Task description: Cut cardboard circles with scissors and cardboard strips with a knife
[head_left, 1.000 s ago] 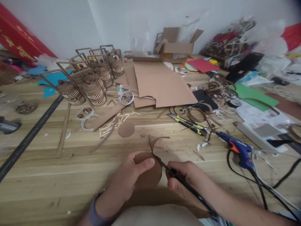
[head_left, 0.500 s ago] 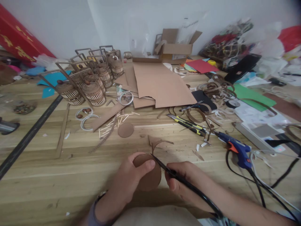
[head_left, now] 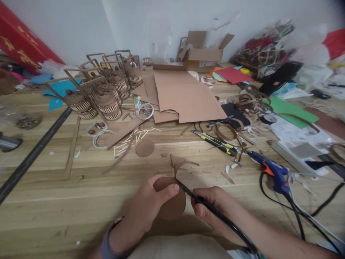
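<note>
My left hand [head_left: 147, 205] grips a round brown cardboard disc [head_left: 172, 205], its thumb flat across the top and its fingers curled out of sight beneath. Scissors with long black handles [head_left: 215, 210] are in my right hand [head_left: 212, 205], whose fingers wrap the grip. The blade tips meet the disc's upper right rim, and the blades look closed or nearly so. From that point a thin curled cardboard strip [head_left: 185, 163] rises off the edge. A smaller cardboard disc [head_left: 145, 148] lies flat on the wooden table beyond my left hand.
Lidded basket-like models [head_left: 107, 106] with tall handles cluster at back left. Large cardboard sheets [head_left: 188, 97] lie mid-table near small sticks [head_left: 125, 144]. To the right are a utility knife [head_left: 215, 142], a blue glue gun [head_left: 272, 171] with trailing cables, and cardboard scraps [head_left: 242, 102].
The scissor blades have drawn closer together at the disc's rim. Both hands keep almost the same place, and the whole view has shifted very slightly.
</note>
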A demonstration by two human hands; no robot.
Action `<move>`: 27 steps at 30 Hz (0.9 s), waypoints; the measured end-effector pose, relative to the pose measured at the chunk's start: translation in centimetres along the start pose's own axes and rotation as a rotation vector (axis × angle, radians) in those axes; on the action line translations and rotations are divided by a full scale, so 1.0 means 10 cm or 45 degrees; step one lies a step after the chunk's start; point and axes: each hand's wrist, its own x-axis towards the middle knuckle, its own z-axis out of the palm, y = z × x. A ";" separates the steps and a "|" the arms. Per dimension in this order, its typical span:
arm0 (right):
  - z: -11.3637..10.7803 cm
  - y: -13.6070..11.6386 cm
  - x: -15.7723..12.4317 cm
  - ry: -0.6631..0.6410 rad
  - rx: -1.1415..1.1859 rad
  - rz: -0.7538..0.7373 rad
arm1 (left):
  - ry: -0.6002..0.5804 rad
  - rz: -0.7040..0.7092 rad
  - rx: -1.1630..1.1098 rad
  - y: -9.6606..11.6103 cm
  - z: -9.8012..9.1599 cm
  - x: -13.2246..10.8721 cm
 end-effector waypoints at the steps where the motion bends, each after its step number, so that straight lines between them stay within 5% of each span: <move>1: 0.00 0.00 0.00 -0.006 0.005 0.004 | -0.015 0.015 -0.007 -0.01 0.00 0.00; 27: -0.01 0.03 -0.01 -0.023 -0.026 0.042 | -0.099 -0.012 0.068 0.06 -0.04 0.00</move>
